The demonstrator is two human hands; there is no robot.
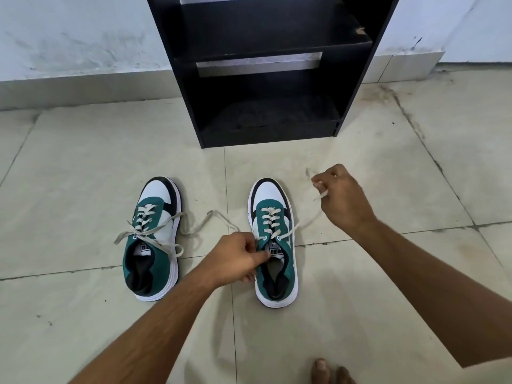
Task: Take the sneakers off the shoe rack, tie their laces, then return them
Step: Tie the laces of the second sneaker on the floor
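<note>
Two green, white and black sneakers stand on the tiled floor, toes toward the black shoe rack (357, 87). The left sneaker (155, 245) has its laces crossed loosely, the ends trailing on the floor. Beside it stands the right sneaker (274, 261). My left hand (235, 259) pinches one lace end at this shoe's tongue. My right hand (342, 198) is raised to the right of the shoe's toe and grips the other lace (302, 221), which runs taut from the top eyelet.
The rack's shelves are bare and it stands against a pale wall (69, 37). Tiled floor (83, 167) surrounds the shoes. My bare toes (329, 372) show at the bottom edge.
</note>
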